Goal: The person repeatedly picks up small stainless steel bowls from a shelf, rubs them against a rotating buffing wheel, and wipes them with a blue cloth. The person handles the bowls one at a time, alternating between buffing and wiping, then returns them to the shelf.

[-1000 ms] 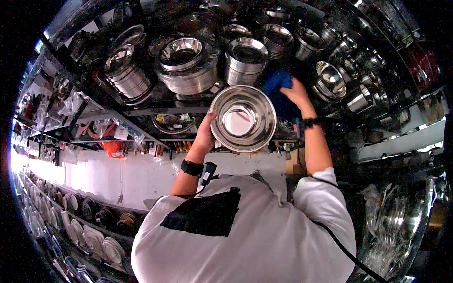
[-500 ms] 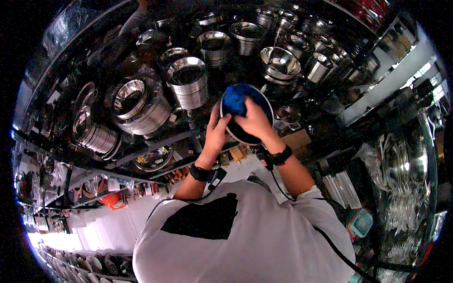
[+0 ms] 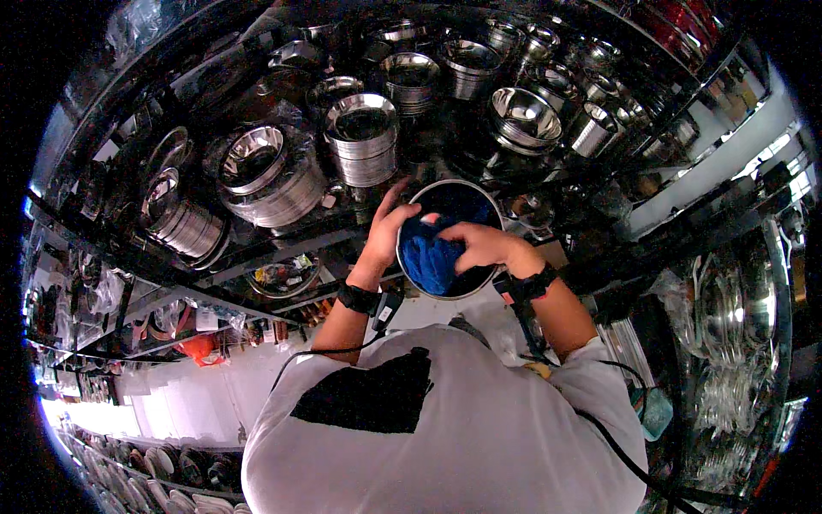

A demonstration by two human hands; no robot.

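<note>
A round bowl (image 3: 459, 202) with a dark inside and a pale metal rim is held up in front of my chest, its mouth turned toward me. My left hand (image 3: 383, 233) grips it at the left, thumb over the rim and a finger stretched up along the outside. Bunched against the inside of the bowl is a blue cloth (image 3: 430, 260). Closed on that cloth is my right hand (image 3: 486, 247), fingers bent into it and partly hidden by its folds.
Beyond the bowl, a dark shelf carries stacked steel bowls (image 3: 364, 141), a wide wrapped stack (image 3: 274, 193) and steel bowls (image 3: 524, 120) farther right. Under it, a lower shelf holds a round tray (image 3: 285, 276) of small items. Plastic-wrapped shiny ware (image 3: 728, 300) stands at the right.
My right hand has moved the blue cloth from the upper part of the bowl down to its lower left. The bowl has come slightly nearer to me and faces me more.
</note>
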